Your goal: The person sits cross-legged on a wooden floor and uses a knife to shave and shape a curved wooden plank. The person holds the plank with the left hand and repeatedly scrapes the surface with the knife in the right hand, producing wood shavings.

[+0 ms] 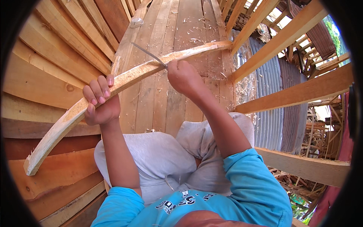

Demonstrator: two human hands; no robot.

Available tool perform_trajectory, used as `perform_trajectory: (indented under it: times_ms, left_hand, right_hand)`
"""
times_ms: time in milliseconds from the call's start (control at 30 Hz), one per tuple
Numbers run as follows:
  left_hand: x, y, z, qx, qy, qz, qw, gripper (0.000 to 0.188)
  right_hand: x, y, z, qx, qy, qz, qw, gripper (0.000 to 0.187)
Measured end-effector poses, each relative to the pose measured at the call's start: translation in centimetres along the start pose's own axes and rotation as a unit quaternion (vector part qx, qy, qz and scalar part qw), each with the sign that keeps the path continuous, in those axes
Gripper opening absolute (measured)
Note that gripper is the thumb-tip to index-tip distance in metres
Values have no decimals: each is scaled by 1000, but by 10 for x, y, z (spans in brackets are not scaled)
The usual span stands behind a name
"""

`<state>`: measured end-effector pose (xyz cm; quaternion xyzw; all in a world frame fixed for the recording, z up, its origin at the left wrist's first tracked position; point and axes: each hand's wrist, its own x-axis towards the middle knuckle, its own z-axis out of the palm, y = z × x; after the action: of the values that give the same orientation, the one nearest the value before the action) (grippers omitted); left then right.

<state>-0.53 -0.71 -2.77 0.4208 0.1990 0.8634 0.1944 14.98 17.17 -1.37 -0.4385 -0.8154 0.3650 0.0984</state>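
Left hand (99, 102) curled around a long curved wooden strip (124, 79), right hand (184, 77) clenched on a thin metal blade (149, 54) pressed to the strip's upper edge, strip held above the plank floor (181, 30), wood shavings (194, 39) scattered toward its far end

This is looking like an open-air carpentry workshop: rough wooden planks (56, 49) are stacking along the left, wood shavings (189, 38) are littering the plank platform (174, 94), bare timber beams (295, 90) are framing the right side, and corrugated metal sheeting (270, 109) is standing beyond.
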Motion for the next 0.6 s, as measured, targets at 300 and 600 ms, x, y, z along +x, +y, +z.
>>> perform_trajectory:
  times_ms: [300, 600]
  left_hand:
    - [-1, -11, -5, 6, 44, -3, 999, 22]
    - [-1, -13, -9, -19, 30, 16, 999, 20]
  right_hand:
    - [16, 20, 7, -57, 76, -6, 995, 56]
    - [90, 127, 3, -99, 176, 86, 976, 49]
